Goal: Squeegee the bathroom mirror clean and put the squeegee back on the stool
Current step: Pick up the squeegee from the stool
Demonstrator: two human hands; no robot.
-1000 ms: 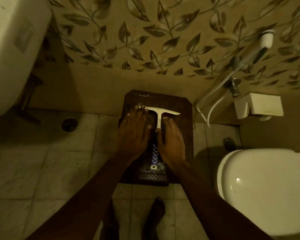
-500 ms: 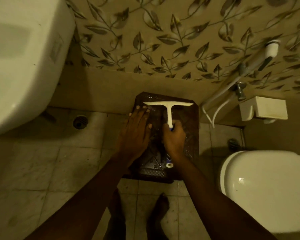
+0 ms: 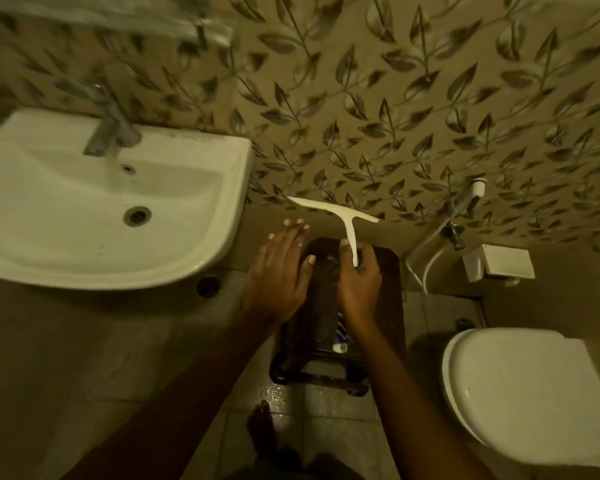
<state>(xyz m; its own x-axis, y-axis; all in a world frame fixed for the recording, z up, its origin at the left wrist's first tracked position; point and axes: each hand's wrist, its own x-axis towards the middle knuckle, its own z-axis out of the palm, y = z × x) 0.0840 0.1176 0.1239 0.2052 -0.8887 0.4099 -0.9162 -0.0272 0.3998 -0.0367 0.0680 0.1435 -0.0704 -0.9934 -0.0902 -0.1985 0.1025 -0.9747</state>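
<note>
A white T-shaped squeegee (image 3: 340, 218) is held up above the dark wooden stool (image 3: 387, 292), blade away from me and tilted down to the right. My right hand (image 3: 357, 282) is shut on its handle. My left hand (image 3: 279, 275) hovers flat beside it over the stool's left edge, fingers spread, holding nothing. A blue-and-white tube (image 3: 340, 337) lies on the stool near its front edge. The mirror is not clearly in view; only a blurred shiny shelf edge (image 3: 118, 19) shows at the top left.
A white washbasin (image 3: 101, 206) with a metal tap (image 3: 110, 133) juts out at the left. A white toilet (image 3: 534, 396) stands at the right, with a hand sprayer (image 3: 475, 192) and a paper holder (image 3: 499, 263) on the leaf-patterned wall. My bare foot (image 3: 262, 427) stands on wet tiles.
My right hand closed on the squeegee handle and lifted it off the stool. My view rose, bringing the washbasin into sight. My left hand came off the stool top.
</note>
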